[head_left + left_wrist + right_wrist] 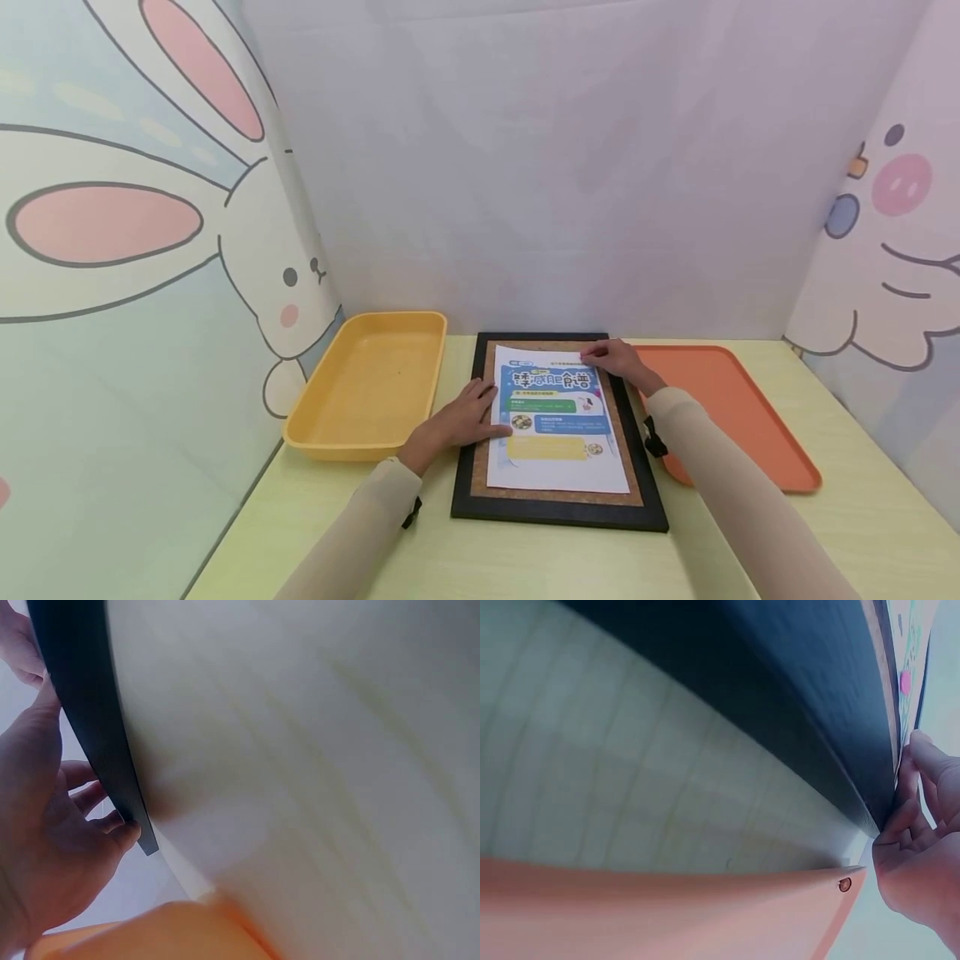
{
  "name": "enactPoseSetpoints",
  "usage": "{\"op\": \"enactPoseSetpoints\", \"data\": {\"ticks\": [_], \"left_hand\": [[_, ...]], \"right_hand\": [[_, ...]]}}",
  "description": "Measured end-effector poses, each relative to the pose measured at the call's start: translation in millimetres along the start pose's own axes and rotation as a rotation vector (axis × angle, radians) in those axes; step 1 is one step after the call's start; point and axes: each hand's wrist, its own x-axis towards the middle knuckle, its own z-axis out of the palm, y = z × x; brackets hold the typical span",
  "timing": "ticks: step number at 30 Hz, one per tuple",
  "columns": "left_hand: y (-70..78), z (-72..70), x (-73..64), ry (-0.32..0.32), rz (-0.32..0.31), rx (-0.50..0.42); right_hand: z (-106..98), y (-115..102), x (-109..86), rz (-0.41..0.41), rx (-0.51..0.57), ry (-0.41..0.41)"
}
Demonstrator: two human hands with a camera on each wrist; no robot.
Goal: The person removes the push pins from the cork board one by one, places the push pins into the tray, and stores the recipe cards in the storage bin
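A printed sheet of paper (558,475) with a blue heading lies on a cork board (480,483) with a black frame (555,511). My left hand (459,417) rests over the left side of the frame, thumb and fingers spread onto the sheet's left edge. In the left wrist view the fingertips lie across the black frame (94,712). At the sheet's top right corner my right hand (618,360) pinches a small pink push pin (583,357), largely hidden by the fingers. The right wrist view shows this hand (922,832) at the far end of the frame (810,682).
A yellow tray (352,452) stands on the table left of the board. To the right lies an orange tray (720,400), partly under the right forearm. A pale curtain (525,167) hangs behind, with cartoon-printed panels on both sides.
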Motion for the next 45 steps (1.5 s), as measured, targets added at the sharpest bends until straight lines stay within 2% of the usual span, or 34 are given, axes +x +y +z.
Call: {"op": "enactPoseSetpoints", "data": {"ticks": [8,15,29,38,45], "left_hand": [[-0.2,-0.7,-1.5,-0.012,-0.012,-0.011],[-1.4,0.4,-1.4,-0.022,-0.024,-0.011],[0.3,0.0,-2.2,-0.007,-0.018,-0.015],[-0.7,0.9,-2.2,0.000,-0.012,-0.003],[0.5,0.0,-2.8,0.005,0.001,-0.012]], "right_hand": [[-3,-4,-4.0,-0.024,0.002,0.006],[-6,-5,-6.4,-0.019,0.050,-0.003],[-16,-5,-10.1,-0.051,0.054,0.003],[-26,-6,-19.1,-0.024,0.094,0.028],[-33,3,-21.3,-0.004,0.108,0.051]]}}
